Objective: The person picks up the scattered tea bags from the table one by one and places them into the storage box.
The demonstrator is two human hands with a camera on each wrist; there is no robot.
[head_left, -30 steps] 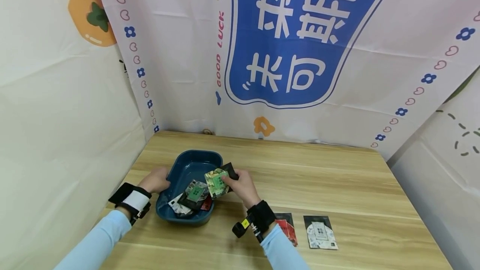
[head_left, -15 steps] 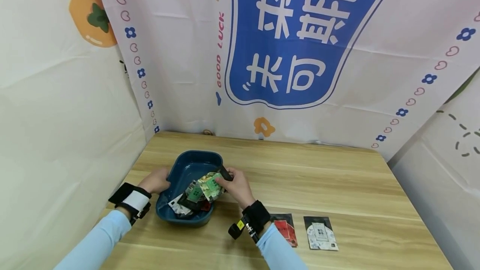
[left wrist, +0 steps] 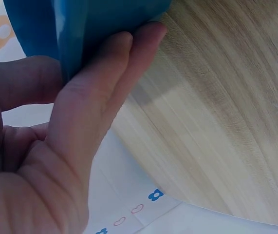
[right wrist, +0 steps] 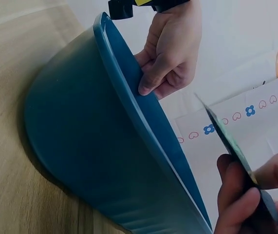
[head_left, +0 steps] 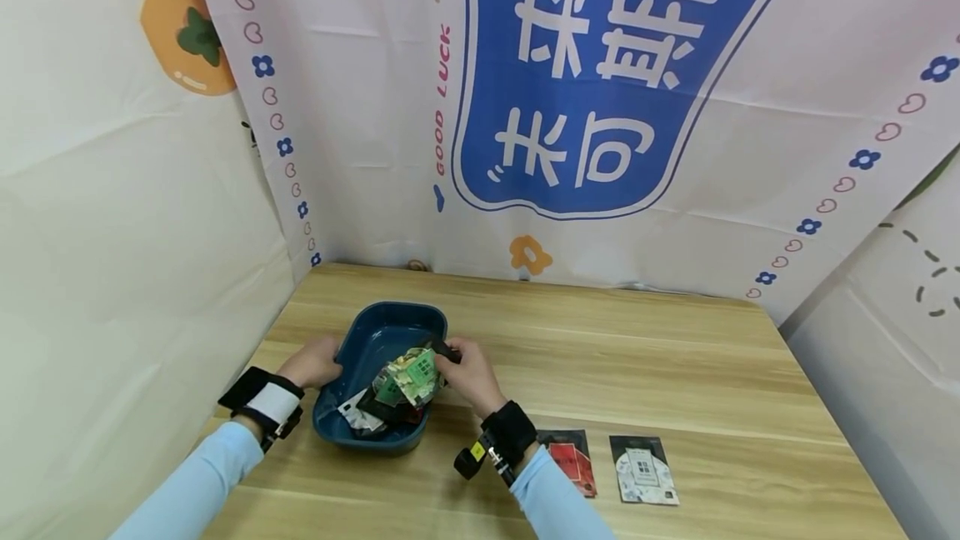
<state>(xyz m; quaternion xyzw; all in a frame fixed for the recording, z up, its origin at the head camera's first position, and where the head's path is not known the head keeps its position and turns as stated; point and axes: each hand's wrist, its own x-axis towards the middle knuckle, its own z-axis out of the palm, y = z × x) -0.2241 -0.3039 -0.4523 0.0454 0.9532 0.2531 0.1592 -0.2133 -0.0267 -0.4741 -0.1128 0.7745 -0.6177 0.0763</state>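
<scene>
A deep blue plastic bin (head_left: 367, 346) stands on the left of the table, with several flat sachets (head_left: 358, 417) in its near end. My left hand (head_left: 311, 363) grips its left rim; the left wrist view shows the thumb on one side of the wall and fingers (left wrist: 102, 73) on the other. Between thumb and fingers, my right hand (head_left: 474, 377) pinches a green-and-black sachet (head_left: 417, 377) over the bin's right side. Seen edge-on in the right wrist view, this sachet (right wrist: 229, 141) is tilted above the rim. It overlaps the sachets below it in the head view.
Right of the bin, a red-and-black sachet (head_left: 567, 461) lies partly behind the right sleeve. Beside it lies a white-and-black sachet (head_left: 643, 473). The wooden table (head_left: 637, 357) is bounded by a printed cloth (head_left: 375, 215) at the back and pale cloth at the sides.
My right hand has moved left and slightly down, carrying the green-and-black sachet from beside the bin's rim to over the sachets inside. My left hand stays on the rim.
</scene>
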